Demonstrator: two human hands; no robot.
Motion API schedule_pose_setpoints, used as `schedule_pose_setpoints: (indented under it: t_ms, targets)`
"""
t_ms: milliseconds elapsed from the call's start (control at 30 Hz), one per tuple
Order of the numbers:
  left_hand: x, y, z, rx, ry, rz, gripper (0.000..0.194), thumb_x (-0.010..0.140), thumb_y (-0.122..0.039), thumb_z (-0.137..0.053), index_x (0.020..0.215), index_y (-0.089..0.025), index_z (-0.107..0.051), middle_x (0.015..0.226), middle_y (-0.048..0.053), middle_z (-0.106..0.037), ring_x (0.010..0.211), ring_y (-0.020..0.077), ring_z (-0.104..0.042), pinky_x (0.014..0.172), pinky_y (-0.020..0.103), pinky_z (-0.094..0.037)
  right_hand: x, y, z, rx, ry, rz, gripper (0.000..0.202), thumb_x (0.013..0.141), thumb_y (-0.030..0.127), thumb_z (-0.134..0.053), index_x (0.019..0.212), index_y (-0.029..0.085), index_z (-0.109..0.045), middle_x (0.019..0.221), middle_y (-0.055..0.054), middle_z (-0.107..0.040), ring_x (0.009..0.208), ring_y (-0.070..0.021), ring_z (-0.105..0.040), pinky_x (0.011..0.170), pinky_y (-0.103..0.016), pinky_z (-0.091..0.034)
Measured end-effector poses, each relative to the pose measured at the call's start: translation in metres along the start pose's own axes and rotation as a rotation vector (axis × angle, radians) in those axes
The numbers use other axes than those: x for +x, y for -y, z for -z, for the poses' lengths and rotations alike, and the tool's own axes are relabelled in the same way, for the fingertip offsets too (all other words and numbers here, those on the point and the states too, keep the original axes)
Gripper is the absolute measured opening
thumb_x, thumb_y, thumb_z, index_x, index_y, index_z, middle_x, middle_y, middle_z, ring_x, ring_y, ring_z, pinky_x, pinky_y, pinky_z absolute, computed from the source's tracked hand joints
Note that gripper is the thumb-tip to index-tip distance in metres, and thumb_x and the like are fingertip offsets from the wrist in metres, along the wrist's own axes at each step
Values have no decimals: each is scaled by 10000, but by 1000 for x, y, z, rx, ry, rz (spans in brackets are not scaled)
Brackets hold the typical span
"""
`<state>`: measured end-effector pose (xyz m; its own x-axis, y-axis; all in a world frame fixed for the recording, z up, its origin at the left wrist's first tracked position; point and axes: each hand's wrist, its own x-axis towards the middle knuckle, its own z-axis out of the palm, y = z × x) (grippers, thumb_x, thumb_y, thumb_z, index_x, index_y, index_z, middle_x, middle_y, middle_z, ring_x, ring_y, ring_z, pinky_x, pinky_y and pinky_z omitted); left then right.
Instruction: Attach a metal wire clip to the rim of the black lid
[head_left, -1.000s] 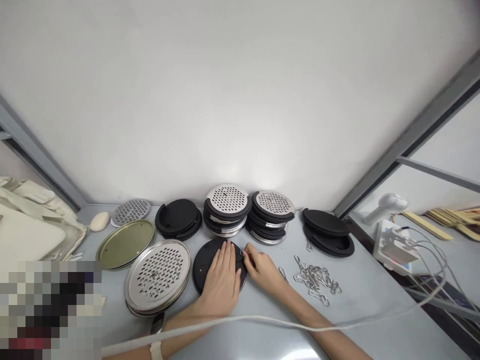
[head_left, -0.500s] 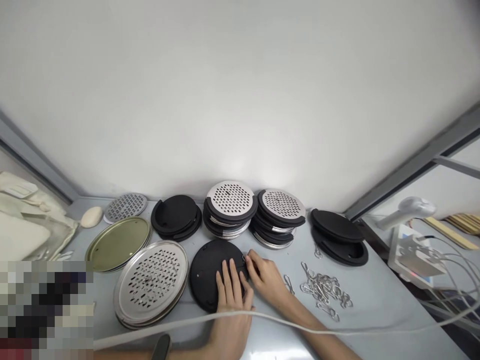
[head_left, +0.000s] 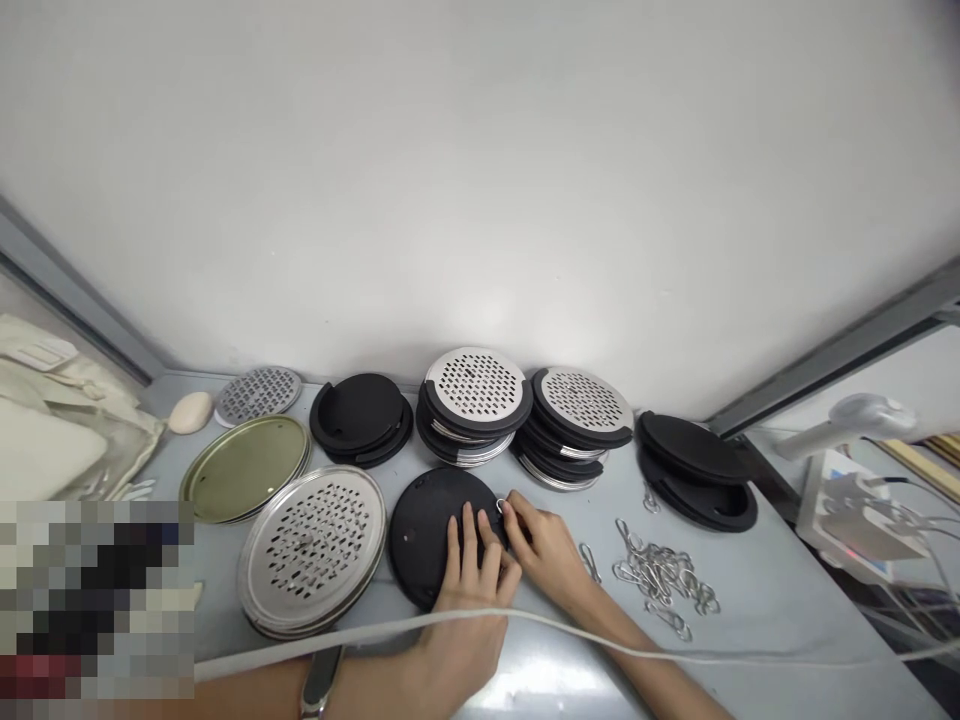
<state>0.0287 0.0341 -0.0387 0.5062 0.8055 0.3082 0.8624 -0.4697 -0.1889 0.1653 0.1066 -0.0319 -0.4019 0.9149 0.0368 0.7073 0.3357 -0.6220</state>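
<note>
In the head view a round black disc (head_left: 424,530) with a small hole lies on the grey table. My left hand (head_left: 472,590) rests on the right part of this disc, its fingers stretched over the surface and the thumb side bent near the edge. At the disc's right edge my right hand (head_left: 544,545) pinches a small wire clip (head_left: 501,507), of which only a silvery loop shows between the fingertips. Whether the clip passes through the disc cannot be made out. A pile of wire clips (head_left: 664,575) lies to the right of my right hand, with one loose clip (head_left: 590,562) nearer.
Behind stand two stacks topped by perforated grater plates (head_left: 480,385) (head_left: 581,405), with black holders (head_left: 360,415) (head_left: 697,470) either side. Left are a round grater (head_left: 315,550) and an olive lid (head_left: 247,470). A white cable (head_left: 600,640) crosses in front of my forearms.
My view has shifted slightly, so everything sits a little to the right. The left fingers are more bent near the disc's edge, and the clip's loop shows more clearly at my right fingertips.
</note>
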Motion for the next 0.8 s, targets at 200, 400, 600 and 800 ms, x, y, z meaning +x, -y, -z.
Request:
schedule_pose_setpoints:
  t_ms: [200,400,600,800]
  targets:
    - [-3,-2,-6,50,-27,-26,492,730,-275,-540,1182,-86,-504,1287,253,-487,1251,456,-377,1030,671,-159,3,0,3,-32,15,4,251,959,338,-287,767,220,-399,564,40,-480,486,-127,-464,523,-226,-262]
    - [-2,-1,-3,77,-22,-22,463,739,-274,-528,1164,-91,-514,1272,254,-500,1243,458,-386,1022,681,-161,4,-4,10,-47,86,75,250,973,339,-266,794,222,-395,586,36,-484,522,-136,-498,536,-231,-264]
    - [1,0,1,103,-6,-13,446,752,-286,-507,1157,-100,-531,1297,242,-486,1247,439,-388,1009,682,-185,3,-5,11,-60,105,78,272,980,352,-243,817,216,-412,606,19,-516,554,-145,-528,550,-234,-282]
    - [1,0,2,87,10,-7,468,760,-294,-500,1186,-104,-528,1403,229,-373,1271,450,-348,999,670,-214,1,-5,10,-47,105,88,251,977,344,-247,820,220,-399,616,19,-510,545,-142,-509,540,-232,-286]
